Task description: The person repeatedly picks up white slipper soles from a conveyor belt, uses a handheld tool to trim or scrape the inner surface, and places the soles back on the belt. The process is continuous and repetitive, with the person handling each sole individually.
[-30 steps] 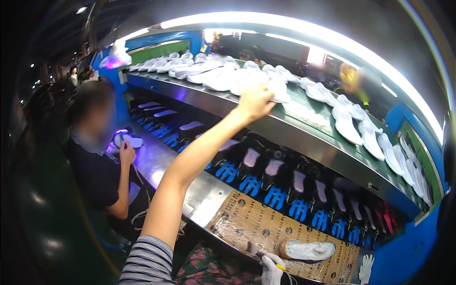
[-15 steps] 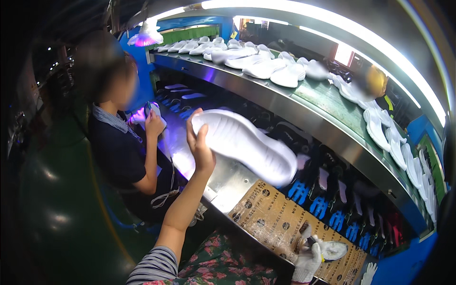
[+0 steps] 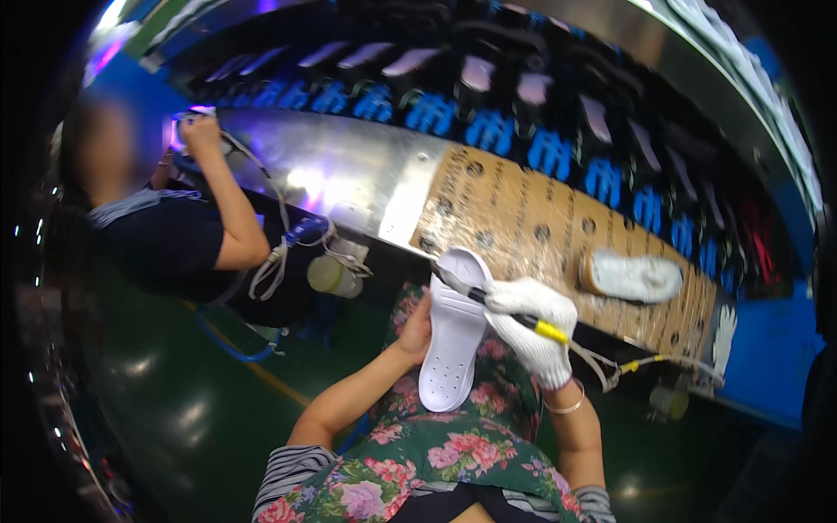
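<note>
My left hand [image 3: 418, 329] grips the left edge of a white shoe sole [image 3: 452, 357], held upright over my lap, toe end toward me with small holes in it. My right hand [image 3: 534, 324], in a white knit glove, is closed round a brush [image 3: 475, 295] with a black handle and a yellow rear end, from which a pale hose [image 3: 591, 356] runs right. The brush's greyish tip lies over the far end of the sole; whether it touches, I cannot tell. To the right, a whitish shoe-shaped piece [image 3: 643, 277] with a tan end lies on the brown printed covering [image 3: 523, 213] of the bench.
A row of blue clamps [image 3: 488, 132] holding pale pieces lines the bench's back. At the left sits a co-worker [image 3: 166, 227] with hands over the metal bench top [image 3: 323, 157]. A yellowish container [image 3: 335, 275] hangs at the bench's front edge; a white glove [image 3: 724, 336] hangs right.
The sole has come down from in front of the conveyor to over my lap, turned upright. My right hand with the brush has moved up to the sole. My view has tilted down.
</note>
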A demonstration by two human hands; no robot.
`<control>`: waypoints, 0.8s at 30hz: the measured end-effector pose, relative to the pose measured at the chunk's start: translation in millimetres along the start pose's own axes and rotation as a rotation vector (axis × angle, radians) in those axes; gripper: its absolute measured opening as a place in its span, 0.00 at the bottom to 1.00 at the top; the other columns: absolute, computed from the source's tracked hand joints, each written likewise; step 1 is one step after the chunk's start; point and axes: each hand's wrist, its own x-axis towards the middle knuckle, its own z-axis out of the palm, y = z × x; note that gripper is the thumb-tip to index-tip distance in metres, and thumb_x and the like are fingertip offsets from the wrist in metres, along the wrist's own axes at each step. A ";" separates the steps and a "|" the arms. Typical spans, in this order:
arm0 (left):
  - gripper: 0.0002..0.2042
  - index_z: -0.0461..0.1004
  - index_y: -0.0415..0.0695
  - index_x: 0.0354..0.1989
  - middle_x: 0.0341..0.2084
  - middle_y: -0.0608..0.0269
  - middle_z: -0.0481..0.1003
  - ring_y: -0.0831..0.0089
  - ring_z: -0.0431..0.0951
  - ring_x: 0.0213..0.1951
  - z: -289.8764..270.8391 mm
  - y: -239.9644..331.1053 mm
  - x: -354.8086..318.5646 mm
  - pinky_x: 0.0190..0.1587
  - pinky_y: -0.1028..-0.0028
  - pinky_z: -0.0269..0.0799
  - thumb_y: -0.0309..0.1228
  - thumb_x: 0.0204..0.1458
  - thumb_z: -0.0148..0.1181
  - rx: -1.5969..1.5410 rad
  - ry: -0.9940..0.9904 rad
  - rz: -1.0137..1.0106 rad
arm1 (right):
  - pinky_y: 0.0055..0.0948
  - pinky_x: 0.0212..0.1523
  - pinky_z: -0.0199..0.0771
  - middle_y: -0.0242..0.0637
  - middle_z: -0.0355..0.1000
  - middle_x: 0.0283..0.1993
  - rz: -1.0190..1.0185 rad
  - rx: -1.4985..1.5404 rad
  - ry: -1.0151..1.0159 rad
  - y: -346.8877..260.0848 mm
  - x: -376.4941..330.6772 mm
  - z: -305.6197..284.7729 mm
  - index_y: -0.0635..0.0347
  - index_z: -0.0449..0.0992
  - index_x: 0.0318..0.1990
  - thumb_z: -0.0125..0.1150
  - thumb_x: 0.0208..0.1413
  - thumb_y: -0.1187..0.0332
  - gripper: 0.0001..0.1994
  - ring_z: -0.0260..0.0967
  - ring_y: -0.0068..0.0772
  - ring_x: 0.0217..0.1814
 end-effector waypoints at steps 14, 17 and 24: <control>0.60 0.58 0.44 0.74 0.52 0.47 0.78 0.53 0.82 0.51 72.7 14.5 -0.3 0.55 0.55 0.79 0.85 0.48 0.15 -0.115 -0.190 0.017 | 0.38 0.45 0.81 0.45 0.83 0.48 -0.304 -0.429 0.067 4.2 18.4 -3.8 0.58 0.86 0.44 0.74 0.43 0.76 0.16 0.82 0.48 0.45; 0.56 0.54 0.46 0.77 0.63 0.51 0.72 0.57 0.76 0.61 79.3 10.1 4.7 0.64 0.57 0.73 0.81 0.54 0.17 0.126 -0.052 0.107 | 0.39 0.45 0.81 0.46 0.83 0.48 -0.432 -0.534 0.058 10.2 22.7 -1.2 0.59 0.85 0.44 0.73 0.42 0.76 0.17 0.82 0.50 0.46; 0.52 0.51 0.49 0.79 0.71 0.54 0.64 0.60 0.67 0.71 66.5 15.0 10.4 0.73 0.58 0.63 0.79 0.58 0.19 0.153 0.017 0.149 | 0.39 0.45 0.81 0.45 0.83 0.49 -0.354 -0.185 -0.088 5.1 7.0 10.7 0.56 0.85 0.45 0.74 0.42 0.75 0.18 0.83 0.48 0.45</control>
